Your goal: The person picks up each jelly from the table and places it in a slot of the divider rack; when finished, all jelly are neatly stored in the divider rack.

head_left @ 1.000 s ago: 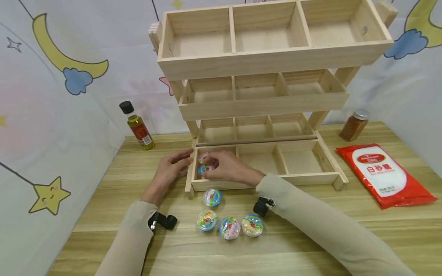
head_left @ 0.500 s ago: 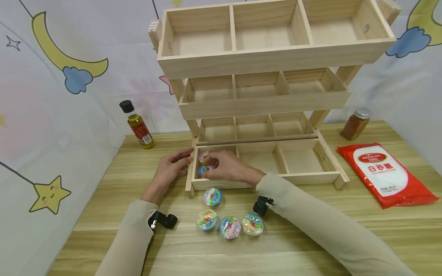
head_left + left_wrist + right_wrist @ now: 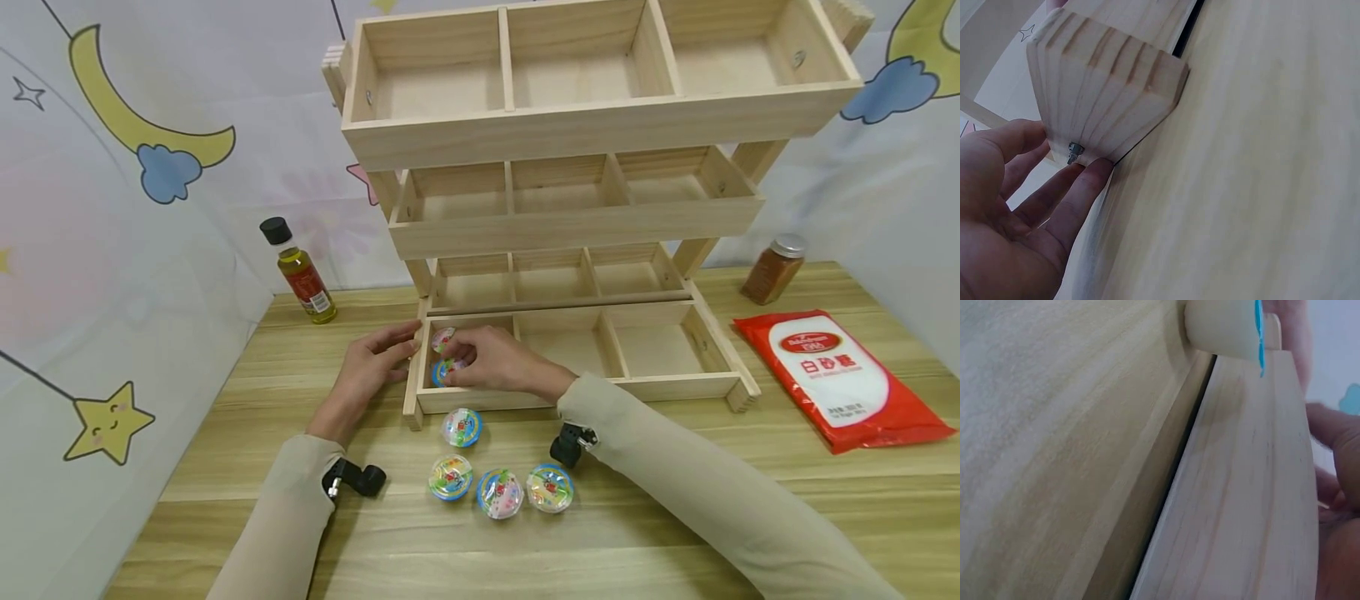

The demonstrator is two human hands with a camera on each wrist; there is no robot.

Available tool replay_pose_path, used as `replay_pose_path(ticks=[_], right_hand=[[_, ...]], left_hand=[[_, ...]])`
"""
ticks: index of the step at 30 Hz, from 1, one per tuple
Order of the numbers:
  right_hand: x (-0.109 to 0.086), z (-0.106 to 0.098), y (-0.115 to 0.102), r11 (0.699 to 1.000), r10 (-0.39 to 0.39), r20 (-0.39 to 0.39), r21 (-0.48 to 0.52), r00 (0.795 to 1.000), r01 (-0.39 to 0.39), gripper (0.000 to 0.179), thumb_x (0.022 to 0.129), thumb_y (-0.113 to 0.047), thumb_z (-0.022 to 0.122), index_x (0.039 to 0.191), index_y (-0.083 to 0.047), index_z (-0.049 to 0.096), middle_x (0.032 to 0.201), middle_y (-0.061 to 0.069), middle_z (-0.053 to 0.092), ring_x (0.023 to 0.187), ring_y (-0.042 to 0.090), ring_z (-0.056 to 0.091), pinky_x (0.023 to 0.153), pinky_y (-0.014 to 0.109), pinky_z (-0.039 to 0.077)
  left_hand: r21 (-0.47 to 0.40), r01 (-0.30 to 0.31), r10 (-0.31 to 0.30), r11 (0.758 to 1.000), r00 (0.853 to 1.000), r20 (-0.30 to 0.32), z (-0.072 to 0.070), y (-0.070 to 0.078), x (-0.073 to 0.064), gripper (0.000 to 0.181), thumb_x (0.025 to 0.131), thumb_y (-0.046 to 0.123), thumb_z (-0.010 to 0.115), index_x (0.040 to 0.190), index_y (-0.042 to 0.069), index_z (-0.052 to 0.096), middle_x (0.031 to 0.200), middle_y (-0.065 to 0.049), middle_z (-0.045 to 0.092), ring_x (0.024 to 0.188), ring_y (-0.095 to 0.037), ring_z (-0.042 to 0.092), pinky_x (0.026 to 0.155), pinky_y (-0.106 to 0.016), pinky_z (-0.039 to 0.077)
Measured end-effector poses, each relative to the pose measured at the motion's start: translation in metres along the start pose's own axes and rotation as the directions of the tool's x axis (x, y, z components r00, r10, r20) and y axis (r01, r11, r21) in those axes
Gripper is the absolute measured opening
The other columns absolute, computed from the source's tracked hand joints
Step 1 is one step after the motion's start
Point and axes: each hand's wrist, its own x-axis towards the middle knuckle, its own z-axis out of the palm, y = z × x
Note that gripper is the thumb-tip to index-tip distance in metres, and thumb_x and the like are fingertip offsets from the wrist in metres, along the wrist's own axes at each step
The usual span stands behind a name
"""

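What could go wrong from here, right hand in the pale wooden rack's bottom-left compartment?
1. The right hand curls round a small round plastic cup with a blue-rimmed lid; it might nudge the small pink-topped cup just behind.
2. The black wrist camera on the beige right sleeve sits close to a yellow-and-blue-topped round cup on the wooden table; drawing back could knock it.
3. The left hand touches the pale wooden rack's left side; an uneven push might shift it.

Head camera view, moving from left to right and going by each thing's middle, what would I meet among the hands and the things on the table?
Oil bottle → left hand → farther cup in the front-left compartment → right hand → red-and-white bag.
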Motion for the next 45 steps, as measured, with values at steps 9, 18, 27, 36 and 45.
replay_pose_path(ticks=[9, 18, 27, 36, 45], right_hand=[[0.0, 0.0, 0.0, 1.0, -0.001, 0.0, -0.012, 1.0, 0.001, 0.027, 0.097, -0.017, 0.08, 0.119, -0.004, 0.074, 0.111, 0.006, 0.076, 0.1, 0.017, 0.07, 0.089, 0.029, 0.058], [-0.004, -0.005, 0.001, 1.0, -0.005, 0.037, -0.026, 0.999, 0.006, 0.03, 0.1, -0.02, 0.076, 0.124, -0.002, 0.072, 0.115, 0.009, 0.076, 0.106, 0.02, 0.07, 0.092, 0.03, 0.058], [-0.021, -0.023, -0.008, 0.999, -0.043, 0.009, -0.001, 0.999, 0.043, 0.03, 0.102, -0.016, 0.074, 0.126, 0.002, 0.071, 0.118, 0.012, 0.075, 0.109, 0.023, 0.071, 0.094, 0.033, 0.058], [-0.045, -0.03, -0.016, 0.995, -0.099, -0.025, 0.007, 0.995, 0.1, 0.032, 0.1, -0.019, 0.078, 0.126, 0.0, 0.072, 0.12, 0.01, 0.076, 0.11, 0.02, 0.072, 0.095, 0.029, 0.058], [-0.077, -0.032, -0.023, 0.984, -0.179, -0.012, 0.023, 0.984, 0.179, 0.027, 0.099, -0.012, 0.078, 0.124, -0.002, 0.073, 0.118, 0.007, 0.076, 0.108, 0.015, 0.072, 0.096, 0.032, 0.058]], left_hand=[[-0.005, -0.003, 0.003, 1.0, 1.0, 0.003, 0.0, 0.002, 0.0, 0.046, 0.107, 0.015, 0.066, 0.151, 0.001, 0.058, 0.151, -0.023, 0.057, 0.111, -0.016, 0.068, 0.082, -0.025, 0.061], [0.011, 0.0, 0.0, 1.0, 1.0, -0.001, 0.0, 0.0, -0.001, 0.046, 0.107, 0.017, 0.066, 0.15, 0.002, 0.06, 0.15, -0.022, 0.058, 0.108, -0.012, 0.067, 0.08, -0.024, 0.061], [-0.001, 0.001, -0.001, 1.0, 1.0, -0.009, 0.001, 0.0, 0.0, 0.046, 0.106, 0.017, 0.068, 0.149, 0.003, 0.061, 0.149, -0.021, 0.059, 0.108, -0.012, 0.067, 0.082, -0.025, 0.061], [0.002, 0.009, -0.009, 1.0, 1.0, -0.007, 0.0, 0.0, -0.001, 0.046, 0.107, 0.016, 0.067, 0.15, 0.003, 0.06, 0.15, -0.021, 0.058, 0.111, -0.014, 0.067, 0.083, -0.026, 0.061], [0.02, 0.013, -0.013, 1.0, 1.0, -0.006, 0.0, 0.001, -0.002, 0.046, 0.107, 0.018, 0.067, 0.15, 0.005, 0.061, 0.15, -0.02, 0.059, 0.116, -0.018, 0.066, 0.084, -0.026, 0.061]])
